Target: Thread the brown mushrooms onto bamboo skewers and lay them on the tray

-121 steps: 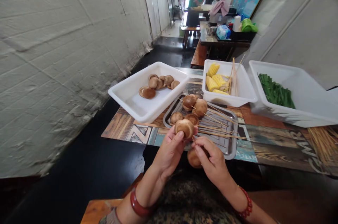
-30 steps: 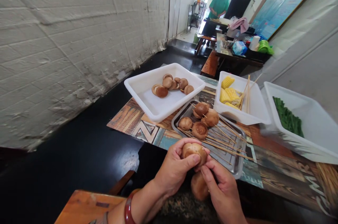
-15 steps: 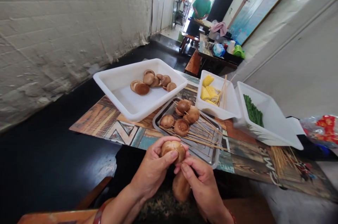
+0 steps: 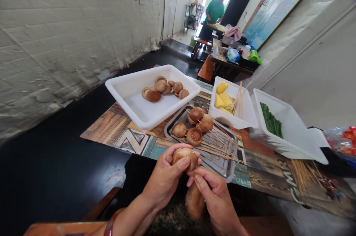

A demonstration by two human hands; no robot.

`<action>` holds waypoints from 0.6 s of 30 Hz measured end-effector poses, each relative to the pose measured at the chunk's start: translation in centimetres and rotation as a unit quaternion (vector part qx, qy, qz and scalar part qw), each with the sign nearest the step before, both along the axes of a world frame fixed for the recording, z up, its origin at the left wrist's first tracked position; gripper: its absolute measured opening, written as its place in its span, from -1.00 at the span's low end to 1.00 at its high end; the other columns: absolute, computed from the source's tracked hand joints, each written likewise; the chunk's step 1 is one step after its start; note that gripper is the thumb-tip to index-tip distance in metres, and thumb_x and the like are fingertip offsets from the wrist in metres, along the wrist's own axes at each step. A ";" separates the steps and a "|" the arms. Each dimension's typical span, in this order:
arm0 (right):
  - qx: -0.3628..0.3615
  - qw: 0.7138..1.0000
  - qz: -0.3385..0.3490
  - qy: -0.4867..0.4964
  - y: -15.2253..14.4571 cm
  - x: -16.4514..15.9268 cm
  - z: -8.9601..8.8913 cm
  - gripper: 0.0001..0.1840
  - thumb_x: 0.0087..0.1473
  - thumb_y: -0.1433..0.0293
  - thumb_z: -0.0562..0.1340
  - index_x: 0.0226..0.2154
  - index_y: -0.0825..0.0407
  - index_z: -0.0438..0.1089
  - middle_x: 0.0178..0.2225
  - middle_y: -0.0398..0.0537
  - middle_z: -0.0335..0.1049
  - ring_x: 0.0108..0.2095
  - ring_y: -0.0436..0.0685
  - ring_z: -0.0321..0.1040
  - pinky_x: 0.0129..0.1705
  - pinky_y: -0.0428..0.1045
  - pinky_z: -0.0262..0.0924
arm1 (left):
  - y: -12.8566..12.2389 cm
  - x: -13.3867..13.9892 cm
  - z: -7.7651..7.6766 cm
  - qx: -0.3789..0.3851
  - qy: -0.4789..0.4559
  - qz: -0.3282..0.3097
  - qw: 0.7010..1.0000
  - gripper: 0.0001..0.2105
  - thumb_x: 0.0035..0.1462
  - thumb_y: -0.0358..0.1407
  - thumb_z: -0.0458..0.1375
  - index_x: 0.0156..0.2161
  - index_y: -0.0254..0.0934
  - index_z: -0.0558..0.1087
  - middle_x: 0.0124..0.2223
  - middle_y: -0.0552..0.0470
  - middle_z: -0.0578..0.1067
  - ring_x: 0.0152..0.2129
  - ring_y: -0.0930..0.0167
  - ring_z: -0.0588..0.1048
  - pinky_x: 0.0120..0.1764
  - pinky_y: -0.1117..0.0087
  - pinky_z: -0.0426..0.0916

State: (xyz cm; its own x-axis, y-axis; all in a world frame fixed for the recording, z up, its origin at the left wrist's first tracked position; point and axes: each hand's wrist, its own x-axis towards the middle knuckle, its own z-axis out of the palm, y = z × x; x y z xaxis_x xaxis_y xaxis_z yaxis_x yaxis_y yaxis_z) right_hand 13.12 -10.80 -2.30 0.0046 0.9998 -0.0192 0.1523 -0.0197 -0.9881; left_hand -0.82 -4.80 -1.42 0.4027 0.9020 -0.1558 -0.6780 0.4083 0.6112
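Note:
My left hand (image 4: pixel 167 173) is closed around a brown mushroom (image 4: pixel 185 157), thumb pressed on its cap. Close beside it, my right hand (image 4: pixel 213 188) pinches what looks like a thin bamboo skewer, mostly hidden by the fingers, its end near the held mushroom. Below the right fingers hangs a second mushroom (image 4: pixel 194 200); how it is held is hidden. Just beyond both hands, a metal tray (image 4: pixel 222 167) carries several skewered mushrooms (image 4: pixel 194 137) with their sticks pointing right.
A white tub (image 4: pixel 130 108) with loose mushrooms (image 4: pixel 152 95) stands at the back left. Right of it are a tub with corn pieces (image 4: pixel 222 100) and sticks, and a tub of green vegetables (image 4: pixel 271 121). Loose skewers (image 4: pixel 303 176) lie at right. A person in green (image 4: pixel 214 10) stands far back.
The whole view has shifted slightly, so things appear a little lower and to the right. Both hands keep nearly the same hold; the lower mushroom has tilted a little.

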 end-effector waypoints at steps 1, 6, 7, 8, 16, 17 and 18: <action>0.000 1.000 0.004 0.000 0.0 0.1 0.0 -0.70 0.29 0.26 0.15 -0.38 -0.01 0.51 -0.41 -0.14 0.48 -0.34 0.05 0.37 -0.23 -0.10 0.20 | 0.0 0.0 0.0 -0.001 -0.002 0.001 1.000 -0.70 -0.02 -0.32 0.39 -0.15 -0.31 0.49 -0.22 -0.12 0.62 -0.31 0.34 0.58 -0.26 0.41 0.46; -0.015 1.000 0.023 0.010 0.0 0.3 -0.1 -0.67 0.29 0.26 0.16 -0.43 0.00 0.50 -0.38 -0.12 0.48 -0.31 0.06 0.37 -0.21 -0.10 0.19 | 0.0 0.1 0.0 -0.008 -0.001 0.006 1.000 -0.69 -0.02 -0.31 0.39 -0.15 -0.30 0.47 -0.25 -0.11 0.61 -0.31 0.30 0.59 -0.31 0.40 0.46; -0.018 1.000 0.022 0.013 0.0 0.2 -0.2 -0.67 0.29 0.26 0.16 -0.44 0.00 0.50 -0.38 -0.11 0.48 -0.30 0.06 0.37 -0.21 -0.10 0.19 | 0.0 0.1 0.1 -0.006 0.001 0.009 1.000 -0.69 -0.02 -0.30 0.38 -0.15 -0.30 0.46 -0.25 -0.10 0.61 -0.31 0.29 0.59 -0.31 0.40 0.46; -0.020 1.000 0.016 0.018 0.0 0.1 -0.3 -0.67 0.29 0.25 0.16 -0.44 0.01 0.49 -0.38 -0.11 0.48 -0.31 0.06 0.36 -0.22 -0.10 0.19 | -0.1 0.1 0.1 -0.002 0.004 0.012 1.000 -0.68 -0.02 -0.29 0.38 -0.15 -0.29 0.46 -0.24 -0.10 0.61 -0.30 0.29 0.58 -0.31 0.40 0.46; -0.048 0.997 -0.037 0.039 -0.5 -0.6 -0.9 -0.67 0.25 0.15 0.18 -0.41 0.02 0.40 -0.44 -0.13 0.42 -0.42 0.05 0.31 -0.33 -0.08 0.19 | -0.8 0.2 -0.1 0.059 0.068 0.053 0.995 -0.73 0.06 -0.29 0.33 -0.13 -0.28 0.45 -0.19 -0.08 0.60 -0.26 0.35 0.56 -0.16 0.37 0.42; -0.048 0.997 -0.039 0.036 -0.5 -0.6 -1.0 -0.67 0.25 0.14 0.18 -0.41 0.02 0.40 -0.44 -0.13 0.43 -0.42 0.05 0.31 -0.32 -0.08 0.20 | -0.9 0.2 -0.1 0.065 0.073 0.054 0.994 -0.73 0.06 -0.29 0.33 -0.13 -0.28 0.45 -0.18 -0.08 0.60 -0.26 0.35 0.56 -0.16 0.37 0.42; -0.048 0.997 -0.041 0.034 -0.6 -0.6 -1.1 -0.66 0.25 0.14 0.18 -0.41 0.02 0.40 -0.44 -0.13 0.42 -0.41 0.05 0.32 -0.32 -0.08 0.20 | -1.0 0.2 -0.2 0.068 0.077 0.056 0.993 -0.74 0.07 -0.29 0.32 -0.13 -0.28 0.44 -0.17 -0.07 0.60 -0.26 0.35 0.55 -0.16 0.37 0.41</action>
State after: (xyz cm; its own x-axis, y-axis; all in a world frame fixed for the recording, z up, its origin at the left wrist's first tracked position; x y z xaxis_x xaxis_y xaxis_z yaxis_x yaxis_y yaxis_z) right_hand 12.49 -11.35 -3.36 0.0809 0.9897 -0.1179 0.0789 -0.1242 -0.9891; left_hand -0.58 -5.81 -1.61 0.2800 0.9566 -0.0806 -0.6085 0.2418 0.7558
